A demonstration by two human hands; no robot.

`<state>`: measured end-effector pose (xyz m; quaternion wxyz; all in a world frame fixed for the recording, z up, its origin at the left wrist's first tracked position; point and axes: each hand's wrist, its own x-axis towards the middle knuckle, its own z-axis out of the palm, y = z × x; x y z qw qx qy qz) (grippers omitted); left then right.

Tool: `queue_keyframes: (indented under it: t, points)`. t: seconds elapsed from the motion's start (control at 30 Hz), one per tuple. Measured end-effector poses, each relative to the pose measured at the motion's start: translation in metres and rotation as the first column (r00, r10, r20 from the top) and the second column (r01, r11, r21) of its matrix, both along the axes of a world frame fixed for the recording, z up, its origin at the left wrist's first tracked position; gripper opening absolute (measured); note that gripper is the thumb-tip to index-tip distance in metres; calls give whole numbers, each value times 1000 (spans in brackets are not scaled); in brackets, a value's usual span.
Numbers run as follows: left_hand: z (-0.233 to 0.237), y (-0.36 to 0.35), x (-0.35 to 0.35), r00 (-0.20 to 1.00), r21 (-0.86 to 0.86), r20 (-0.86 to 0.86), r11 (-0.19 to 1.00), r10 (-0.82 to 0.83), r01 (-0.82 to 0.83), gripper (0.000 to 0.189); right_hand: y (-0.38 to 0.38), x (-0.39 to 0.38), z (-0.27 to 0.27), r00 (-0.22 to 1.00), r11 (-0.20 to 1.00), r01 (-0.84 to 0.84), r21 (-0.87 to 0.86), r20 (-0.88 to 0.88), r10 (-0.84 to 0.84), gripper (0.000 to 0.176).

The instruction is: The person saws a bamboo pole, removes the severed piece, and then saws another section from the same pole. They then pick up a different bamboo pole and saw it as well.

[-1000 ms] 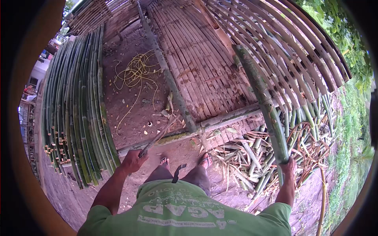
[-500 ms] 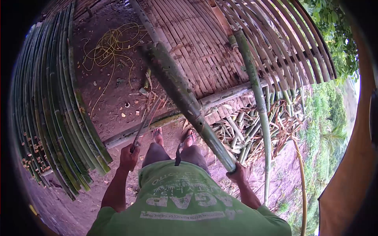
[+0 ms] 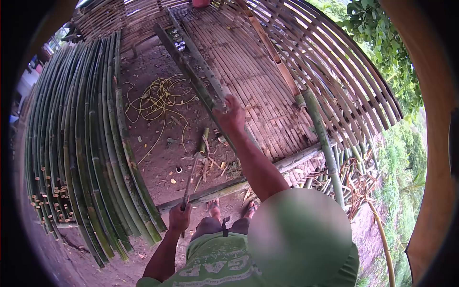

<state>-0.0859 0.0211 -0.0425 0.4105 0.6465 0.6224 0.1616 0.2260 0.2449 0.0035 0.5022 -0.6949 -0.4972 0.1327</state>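
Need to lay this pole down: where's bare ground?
Bare brown dirt between the stacked green bamboo poles and woven bamboo-slat platform, below the yellow cord tangle. Crowded: bamboo offcuts at right.

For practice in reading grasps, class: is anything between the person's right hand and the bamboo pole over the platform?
Nothing visible stands between them. The right hand is closed directly on the bamboo pole, which slants across the slatted platform. The left hand holds a long blade lower down, apart from the pole.
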Motion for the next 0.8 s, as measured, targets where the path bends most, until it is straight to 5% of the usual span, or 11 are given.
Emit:
queue_keyframes:
  t: [0.03,0.13,0.17,0.2,0.3,0.37,0.47,0.5,0.57,0.63,0.8]
  points:
    - [6,2,3,999,13,-28,999,-35,36,40,5,-6,18,998,993,12,118,53,-18,57]
    - [3,-2,5,999,-117,24,993,-25,28,39,-61,14,33,972,988,-149,51,194,136,59]
    - [0,-4,8,999,-158,50,987,-20,28,38,-99,30,29,978,944,-125,-304,120,168,70]
    - [14,-6,14,997,-116,54,991,-56,62,38,-142,48,-2,982,957,-126,-263,100,157,76]
    - [12,-13,12,990,-134,75,982,-122,131,39,-311,93,-54,993,673,89,-734,121,0,106]
    - [19,-19,16,988,-100,66,984,-138,144,41,-445,130,-117,976,538,80,-839,176,128,124]
    - [31,-30,31,989,-72,19,986,-148,149,43,-592,165,-168,999,69,20,-997,23,35,139]
    - [33,-33,38,988,-68,-4,986,-151,151,44,-622,171,-180,1000,33,-9,-999,-10,-12,140]
    - [38,-39,53,988,-71,-27,987,-149,147,45,-655,184,-207,999,58,34,-998,31,-39,106]
    - [52,-39,74,993,-115,-15,987,-113,111,44,-622,182,-183,999,-65,38,-997,37,18,79]
    - [65,-18,111,957,-104,-203,977,-205,187,43,-604,175,-205,973,-111,-61,-992,-85,217,53]
